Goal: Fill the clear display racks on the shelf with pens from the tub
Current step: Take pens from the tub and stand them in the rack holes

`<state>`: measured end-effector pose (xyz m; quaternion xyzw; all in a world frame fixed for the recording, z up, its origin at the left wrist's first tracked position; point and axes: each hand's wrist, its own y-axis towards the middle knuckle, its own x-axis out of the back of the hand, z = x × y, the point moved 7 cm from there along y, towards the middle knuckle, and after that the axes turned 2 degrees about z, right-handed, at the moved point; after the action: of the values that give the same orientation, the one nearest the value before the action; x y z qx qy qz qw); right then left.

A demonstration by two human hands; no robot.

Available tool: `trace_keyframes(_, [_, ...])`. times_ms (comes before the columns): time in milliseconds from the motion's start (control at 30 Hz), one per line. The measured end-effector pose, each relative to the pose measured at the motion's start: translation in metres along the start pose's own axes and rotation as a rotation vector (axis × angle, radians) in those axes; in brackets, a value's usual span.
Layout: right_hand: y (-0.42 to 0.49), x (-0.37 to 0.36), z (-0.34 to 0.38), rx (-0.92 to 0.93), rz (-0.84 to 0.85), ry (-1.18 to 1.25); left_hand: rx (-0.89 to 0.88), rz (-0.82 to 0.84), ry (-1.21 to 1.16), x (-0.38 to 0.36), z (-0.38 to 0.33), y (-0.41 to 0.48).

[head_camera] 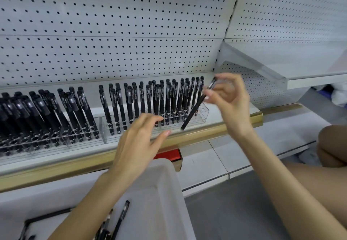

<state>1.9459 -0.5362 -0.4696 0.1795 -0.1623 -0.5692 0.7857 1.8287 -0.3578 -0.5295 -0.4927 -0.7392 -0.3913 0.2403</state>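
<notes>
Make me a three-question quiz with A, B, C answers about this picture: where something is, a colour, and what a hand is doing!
1. Where is the red box? A. On the top shelf. B. Just below the shelf's gold edge. C. Inside a rack.
2. What colour are the pens in the clear racks? A. Red. B. Green. C. Black.
3. What is the right hand doing? A. Pinching a tilted pen. B. Pressing flat on the shelf. C. Making an empty fist.
Answers: 1 B, the box sits beneath the gold strip. 2 C, every pen is black. 3 A, its fingertips pinch the pen.
</notes>
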Motion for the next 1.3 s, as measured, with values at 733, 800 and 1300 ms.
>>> trace_keyframes(733, [0.044, -0.003, -0.069, 0.093, 0.038, -0.406, -0.12, 0.188, 0.56, -0.034, 0.033, -0.001])
trace_keyframes(800, [0.046, -0.002, -0.067, 0.121, 0.049, -0.446, -0.117, 0.184, 0.556, -0.034, 0.032, -0.001])
trace_keyframes(1300, [0.043, 0.002, -0.052, 0.108, 0.111, -0.608, -0.151, 0.209, 0.576, -0.02, 0.025, -0.004])
